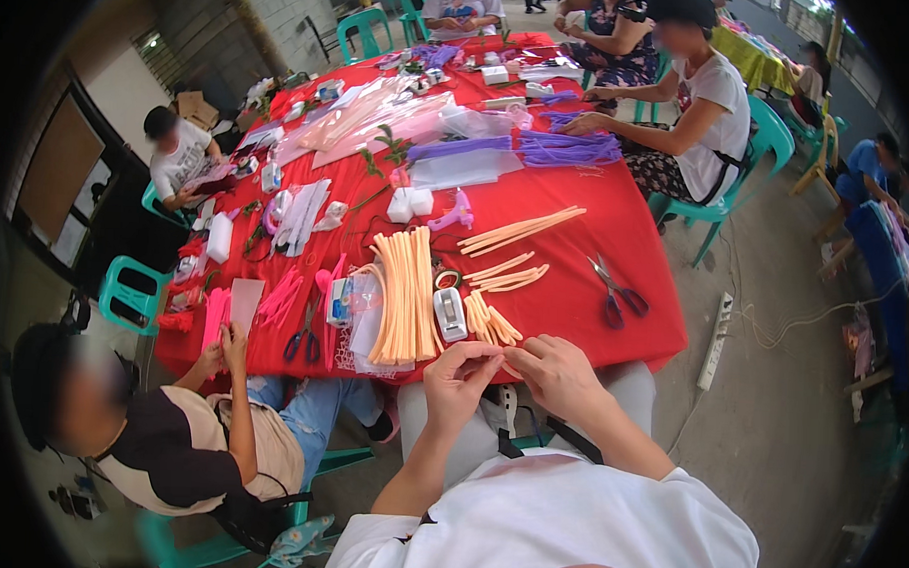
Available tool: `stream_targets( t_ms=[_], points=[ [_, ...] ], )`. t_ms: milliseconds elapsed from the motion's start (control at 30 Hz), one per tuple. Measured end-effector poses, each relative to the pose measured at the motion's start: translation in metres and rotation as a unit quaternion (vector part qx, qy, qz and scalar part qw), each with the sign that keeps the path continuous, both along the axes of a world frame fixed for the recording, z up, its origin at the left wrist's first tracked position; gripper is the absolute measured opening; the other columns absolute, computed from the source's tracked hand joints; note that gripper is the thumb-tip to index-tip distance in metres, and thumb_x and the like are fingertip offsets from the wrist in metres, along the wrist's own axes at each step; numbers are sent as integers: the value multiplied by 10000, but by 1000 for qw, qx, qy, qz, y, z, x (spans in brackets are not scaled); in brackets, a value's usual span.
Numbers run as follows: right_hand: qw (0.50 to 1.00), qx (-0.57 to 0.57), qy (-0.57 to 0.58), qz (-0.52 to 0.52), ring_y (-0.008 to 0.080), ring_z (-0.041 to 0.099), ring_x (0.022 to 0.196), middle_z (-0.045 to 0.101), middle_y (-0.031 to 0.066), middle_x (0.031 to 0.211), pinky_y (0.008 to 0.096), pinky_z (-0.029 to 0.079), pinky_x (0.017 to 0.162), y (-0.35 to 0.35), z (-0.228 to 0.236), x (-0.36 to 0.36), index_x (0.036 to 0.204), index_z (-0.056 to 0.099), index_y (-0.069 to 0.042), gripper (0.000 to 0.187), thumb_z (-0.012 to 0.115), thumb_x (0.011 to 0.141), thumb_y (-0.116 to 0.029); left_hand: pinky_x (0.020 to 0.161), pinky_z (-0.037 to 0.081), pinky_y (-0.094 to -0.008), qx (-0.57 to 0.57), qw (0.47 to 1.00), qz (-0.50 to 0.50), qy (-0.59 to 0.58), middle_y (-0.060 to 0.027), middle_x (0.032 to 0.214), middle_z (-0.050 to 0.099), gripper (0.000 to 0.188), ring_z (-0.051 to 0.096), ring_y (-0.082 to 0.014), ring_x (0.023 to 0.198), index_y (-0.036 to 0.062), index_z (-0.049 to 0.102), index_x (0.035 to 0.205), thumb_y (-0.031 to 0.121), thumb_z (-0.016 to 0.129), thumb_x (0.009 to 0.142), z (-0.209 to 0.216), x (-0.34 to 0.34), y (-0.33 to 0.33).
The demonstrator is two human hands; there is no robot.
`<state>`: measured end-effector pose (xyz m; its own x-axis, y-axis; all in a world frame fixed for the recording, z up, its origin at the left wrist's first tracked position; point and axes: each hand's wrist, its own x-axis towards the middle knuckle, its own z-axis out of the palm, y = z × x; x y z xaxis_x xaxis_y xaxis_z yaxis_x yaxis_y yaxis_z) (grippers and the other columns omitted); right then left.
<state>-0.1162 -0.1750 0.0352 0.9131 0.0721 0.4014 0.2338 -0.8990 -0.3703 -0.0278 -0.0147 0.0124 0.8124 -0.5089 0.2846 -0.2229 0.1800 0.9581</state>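
My left hand (458,382) and my right hand (561,380) meet at the near edge of the red-covered table (593,339). Both have their fingertips pinched together, and what lies between them is too small to make out. Just beyond them is a cluster of short, peach pipe cleaners (490,320). To its left stands a white tape dispenser (450,314), beside a thick bundle of long peach pipe cleaners (406,297). More peach pipe cleaners (521,231) lie farther back in small groups. Scissors with dark handles (616,295) rest open-bladed to the right.
At my left a seated person (199,425) handles pink strips, near a second pair of scissors (304,339). A purple glue gun (455,212) and purple pipe cleaners (569,148) lie farther back. Other people sit around the table. A power strip (715,341) is on the floor.
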Motion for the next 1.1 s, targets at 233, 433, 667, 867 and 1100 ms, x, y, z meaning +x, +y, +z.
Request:
stream_targets(
  t_ms=[233,433,667,867,1100],
  points=[
    [999,34,-25,-14,262,583,725,581,79,778,381,474,640,4,1,5,1034,628,-62,289,667,752,-10,806,545,-225,-44,997,-49,40,-63,976,662,208,648,-100,891,-30,637,1046,-94,654,848,-8,4,1],
    [993,96,-59,-28,291,584,669,569,113,739,391,472,580,10,1,7,1026,632,-20,238,652,792,23,775,534,-201,-45,993,-27,110,-50,970,662,186,641,-74,874,-7,625,1010,-87,657,845,-12,7,2],
    [975,215,-5,-46,304,592,651,547,143,709,389,463,564,10,5,6,1057,661,-16,238,637,823,20,657,523,-195,-7,994,-2,107,-13,910,643,121,621,-61,794,18,642,993,-8,669,879,0,12,10],
    [945,326,-11,-29,302,607,680,596,162,804,363,480,606,14,3,6,1122,648,-7,272,623,853,32,801,584,-286,-78,989,-54,111,-93,954,644,175,660,-150,880,-24,583,1028,-94,622,872,3,11,7],
    [945,325,12,-34,294,605,680,592,143,814,367,481,605,13,0,6,1119,659,-18,266,637,855,9,812,583,-286,-71,992,-50,89,-114,997,650,190,656,-154,911,-31,584,1047,-84,630,871,6,13,7]
  ],
)
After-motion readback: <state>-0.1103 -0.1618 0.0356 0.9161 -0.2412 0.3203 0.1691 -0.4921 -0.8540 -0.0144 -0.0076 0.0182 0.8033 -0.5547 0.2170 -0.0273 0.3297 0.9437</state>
